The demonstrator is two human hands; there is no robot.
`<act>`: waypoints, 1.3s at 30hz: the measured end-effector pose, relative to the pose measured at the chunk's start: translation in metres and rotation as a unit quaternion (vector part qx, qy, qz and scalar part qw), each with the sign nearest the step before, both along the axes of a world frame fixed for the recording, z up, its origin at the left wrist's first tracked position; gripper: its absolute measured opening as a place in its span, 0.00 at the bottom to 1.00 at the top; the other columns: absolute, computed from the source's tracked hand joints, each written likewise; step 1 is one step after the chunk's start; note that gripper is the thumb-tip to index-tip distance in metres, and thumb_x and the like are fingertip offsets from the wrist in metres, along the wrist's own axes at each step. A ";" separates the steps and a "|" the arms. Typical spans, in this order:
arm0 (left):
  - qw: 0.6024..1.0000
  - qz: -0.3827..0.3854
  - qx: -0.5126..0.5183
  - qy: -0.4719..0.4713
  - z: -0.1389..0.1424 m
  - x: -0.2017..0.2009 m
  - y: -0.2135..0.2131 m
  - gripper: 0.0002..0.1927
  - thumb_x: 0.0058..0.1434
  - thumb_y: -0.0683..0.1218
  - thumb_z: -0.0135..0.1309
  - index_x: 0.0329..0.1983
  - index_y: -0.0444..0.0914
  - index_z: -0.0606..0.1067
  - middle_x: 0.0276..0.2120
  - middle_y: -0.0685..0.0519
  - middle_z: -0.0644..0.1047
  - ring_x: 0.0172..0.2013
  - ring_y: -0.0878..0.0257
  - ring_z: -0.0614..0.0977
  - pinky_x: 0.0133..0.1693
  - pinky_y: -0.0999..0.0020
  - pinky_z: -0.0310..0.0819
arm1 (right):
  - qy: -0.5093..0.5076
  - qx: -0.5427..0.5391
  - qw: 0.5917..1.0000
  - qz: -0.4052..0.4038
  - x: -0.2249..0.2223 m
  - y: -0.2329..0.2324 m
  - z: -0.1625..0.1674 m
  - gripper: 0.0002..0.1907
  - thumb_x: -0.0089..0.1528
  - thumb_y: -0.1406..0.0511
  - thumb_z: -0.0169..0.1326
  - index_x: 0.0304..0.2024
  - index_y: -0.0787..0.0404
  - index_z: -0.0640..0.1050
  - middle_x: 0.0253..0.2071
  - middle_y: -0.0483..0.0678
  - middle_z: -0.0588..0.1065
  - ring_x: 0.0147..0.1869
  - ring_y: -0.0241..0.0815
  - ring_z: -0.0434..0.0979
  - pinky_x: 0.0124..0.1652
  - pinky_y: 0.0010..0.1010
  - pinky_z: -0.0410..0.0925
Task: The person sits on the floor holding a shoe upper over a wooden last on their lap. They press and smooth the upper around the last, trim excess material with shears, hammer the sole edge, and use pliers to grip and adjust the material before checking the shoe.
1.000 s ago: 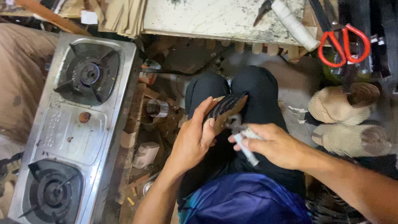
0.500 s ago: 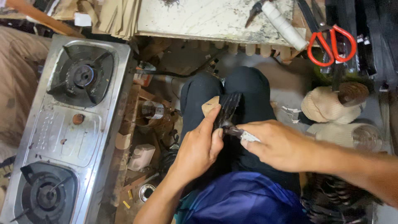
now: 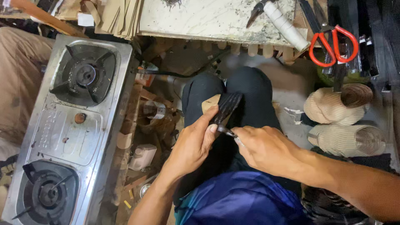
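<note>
Seen from above, a seated person's knees in dark trousers (image 3: 227,98) fill the centre. To the left of the knees lies a two-burner steel gas stove (image 3: 68,125), running lengthwise down the frame. Beyond the knees sits a pale marble slab (image 3: 200,18), with a white tube (image 3: 285,25) on its right part. Right of the knees rest two rolls of tan webbing (image 3: 333,121), and above those, red-handled scissors (image 3: 333,41). Between stove and knees the floor is crowded with small tins, scraps and a white block (image 3: 141,156).

Over the lap, the left hand (image 3: 191,143) is closed on a dark ribbed strip with a tan underside (image 3: 225,108), thumb pressed on its lower end. The right hand (image 3: 264,148) is closed around a small tool; only a metal tip (image 3: 231,133) shows, touching the strip's lower end, the fingers hiding the rest.
</note>
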State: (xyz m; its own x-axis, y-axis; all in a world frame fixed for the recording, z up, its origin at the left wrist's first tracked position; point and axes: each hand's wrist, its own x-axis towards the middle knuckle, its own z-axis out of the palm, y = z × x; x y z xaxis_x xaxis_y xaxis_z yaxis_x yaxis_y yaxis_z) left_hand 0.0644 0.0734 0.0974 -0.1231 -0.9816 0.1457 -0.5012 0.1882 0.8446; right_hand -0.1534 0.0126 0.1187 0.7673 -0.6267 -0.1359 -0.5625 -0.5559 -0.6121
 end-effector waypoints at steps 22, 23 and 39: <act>0.999 -0.005 -0.015 -0.046 -0.011 0.000 0.008 0.27 0.66 0.39 0.50 0.68 0.33 0.63 0.65 0.37 0.72 0.53 0.37 0.80 0.49 0.50 0.78 | 0.054 0.216 0.973 -0.058 -0.005 -0.011 -0.019 0.13 0.63 0.60 0.54 0.48 0.57 0.78 0.22 0.55 0.76 0.27 0.54 0.77 0.30 0.42 0.68; 0.999 -0.003 -0.002 -0.039 -0.011 0.003 0.007 0.27 0.65 0.39 0.50 0.68 0.33 0.63 0.65 0.38 0.72 0.52 0.37 0.81 0.48 0.50 0.78 | 0.004 0.205 0.978 -0.043 -0.003 -0.010 -0.022 0.11 0.63 0.61 0.52 0.44 0.60 0.77 0.22 0.56 0.75 0.26 0.56 0.76 0.29 0.42 0.67; 0.993 0.046 0.105 -0.020 -0.013 0.014 -0.004 0.23 0.69 0.44 0.49 0.67 0.37 0.68 0.49 0.38 0.80 0.47 0.40 0.83 0.47 0.54 0.77 | 0.015 0.141 0.990 0.008 0.007 -0.021 -0.029 0.09 0.62 0.62 0.52 0.39 0.62 0.77 0.23 0.59 0.77 0.28 0.63 0.78 0.29 0.50 0.67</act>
State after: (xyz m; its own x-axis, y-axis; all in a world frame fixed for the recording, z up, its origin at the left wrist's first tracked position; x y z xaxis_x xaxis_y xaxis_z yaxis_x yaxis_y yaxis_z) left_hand 0.0780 0.0693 0.0842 -0.0338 -0.9971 -0.0676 -0.5427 -0.0385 0.8391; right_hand -0.1466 -0.0080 0.0899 0.7692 -0.5487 -0.3274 -0.5759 -0.3734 -0.7272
